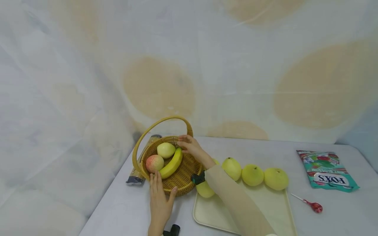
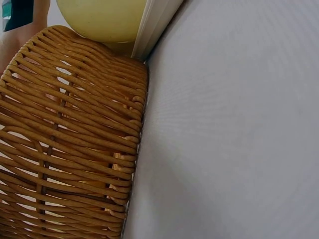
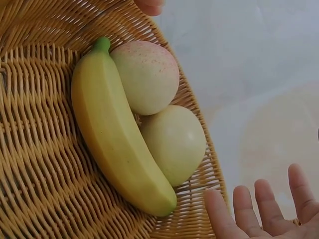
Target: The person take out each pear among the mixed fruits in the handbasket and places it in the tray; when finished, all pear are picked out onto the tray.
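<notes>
A wicker basket (image 1: 184, 175) with a tall arched handle (image 1: 153, 124) holds a banana (image 1: 172, 165), a pink-flushed peach (image 1: 155, 163) and a pale yellow-green fruit (image 1: 166, 150). In the right wrist view the banana (image 3: 117, 134) lies against both round fruits. My left hand (image 1: 159, 200) is at the basket's near rim, its fingers straight and the fingertips close by the peach and banana. Over the far right rim reaches my right hand (image 1: 193, 146), fingers extended just past the banana's tip. Nothing is held in either hand.
Right of the basket, a cream tray (image 1: 212, 216) carries several yellow-green fruits (image 1: 252, 174), partly covered by my right sleeve. A teal candy bag (image 1: 329, 172) and a red lollipop (image 1: 315, 206) lie farther right. A long, dark-ended package (image 1: 137, 175) lies behind the basket's left side.
</notes>
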A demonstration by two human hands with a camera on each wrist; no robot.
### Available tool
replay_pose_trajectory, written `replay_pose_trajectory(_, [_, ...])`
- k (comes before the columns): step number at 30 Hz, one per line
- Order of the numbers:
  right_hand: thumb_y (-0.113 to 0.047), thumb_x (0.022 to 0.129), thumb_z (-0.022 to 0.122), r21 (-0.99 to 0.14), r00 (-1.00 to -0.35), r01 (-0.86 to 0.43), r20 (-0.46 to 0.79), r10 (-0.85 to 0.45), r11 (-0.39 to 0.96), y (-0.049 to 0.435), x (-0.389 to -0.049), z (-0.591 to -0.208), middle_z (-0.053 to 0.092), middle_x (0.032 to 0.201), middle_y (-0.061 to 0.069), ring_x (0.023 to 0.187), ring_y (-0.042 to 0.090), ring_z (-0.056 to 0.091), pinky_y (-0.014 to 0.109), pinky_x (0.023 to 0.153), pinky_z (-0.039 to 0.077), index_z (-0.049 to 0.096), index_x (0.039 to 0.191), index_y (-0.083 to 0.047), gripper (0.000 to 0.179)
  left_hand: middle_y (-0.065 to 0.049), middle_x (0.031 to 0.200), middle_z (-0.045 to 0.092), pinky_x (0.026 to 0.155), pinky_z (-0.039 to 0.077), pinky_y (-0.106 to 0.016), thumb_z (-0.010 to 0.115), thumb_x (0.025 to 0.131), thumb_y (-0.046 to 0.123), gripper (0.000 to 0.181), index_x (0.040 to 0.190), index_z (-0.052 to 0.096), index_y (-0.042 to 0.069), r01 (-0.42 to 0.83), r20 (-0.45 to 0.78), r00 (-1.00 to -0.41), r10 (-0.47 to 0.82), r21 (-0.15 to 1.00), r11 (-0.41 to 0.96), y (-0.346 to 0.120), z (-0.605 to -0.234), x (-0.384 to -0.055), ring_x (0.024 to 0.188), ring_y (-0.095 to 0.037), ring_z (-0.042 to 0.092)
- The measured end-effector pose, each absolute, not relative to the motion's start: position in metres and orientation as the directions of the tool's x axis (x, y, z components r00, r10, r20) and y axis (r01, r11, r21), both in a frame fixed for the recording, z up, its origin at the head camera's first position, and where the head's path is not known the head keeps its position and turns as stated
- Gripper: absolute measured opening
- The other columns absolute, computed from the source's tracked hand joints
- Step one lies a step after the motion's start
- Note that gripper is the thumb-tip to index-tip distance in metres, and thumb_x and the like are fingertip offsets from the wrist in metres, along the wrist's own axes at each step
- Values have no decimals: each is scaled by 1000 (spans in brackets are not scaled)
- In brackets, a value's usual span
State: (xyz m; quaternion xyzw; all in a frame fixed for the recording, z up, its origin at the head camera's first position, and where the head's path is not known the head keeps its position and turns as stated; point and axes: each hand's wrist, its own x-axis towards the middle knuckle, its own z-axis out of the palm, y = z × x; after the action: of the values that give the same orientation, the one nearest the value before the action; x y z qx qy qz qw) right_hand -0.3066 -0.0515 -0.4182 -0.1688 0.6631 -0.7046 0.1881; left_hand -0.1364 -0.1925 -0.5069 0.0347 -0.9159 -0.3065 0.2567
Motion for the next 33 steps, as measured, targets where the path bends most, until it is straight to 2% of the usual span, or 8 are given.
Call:
replay_pose_trajectory(8, [-22,100,52,-998,-880,56,-47,-472,-4,-63,-310,-422,47,142,20,131,35,47,55,104,43,44,139,-1,45,-19,159,23,109,26,-67,70,88,33,89,154,18,2,93,460,-860,-221,567,819,-192,-507,-136,148,-43,12])
replay_pose_trajectory(14, [-22,100,52,-996,-872,84,-76,-484,6,-71,-312,-424,45,144,18,133,35,45,54,105,42,43,141,-3,46,-20,159,24,109,26,-67,70,88,32,88,153,20,0,84,457,-859,-230,568,818,-192,-506,-136,148,-42,12])
replay_pose_trajectory(24, [-23,99,53,-993,-867,116,-101,-488,0,-84,-315,-433,40,148,21,137,39,39,59,102,43,39,143,-1,52,-20,159,24,108,28,-66,72,86,27,88,153,21,-1,75,461,-856,-233,557,827,-191,-506,-136,147,-44,15])
replay_pose_trajectory(33, [-24,98,54,-988,-891,156,-137,-434,-9,-88,-322,-438,39,148,20,136,38,42,55,103,44,39,143,-6,51,-19,159,24,109,27,-66,71,87,28,89,154,19,1,59,441,-864,-241,565,823,-190,-507,-136,148,-41,13])
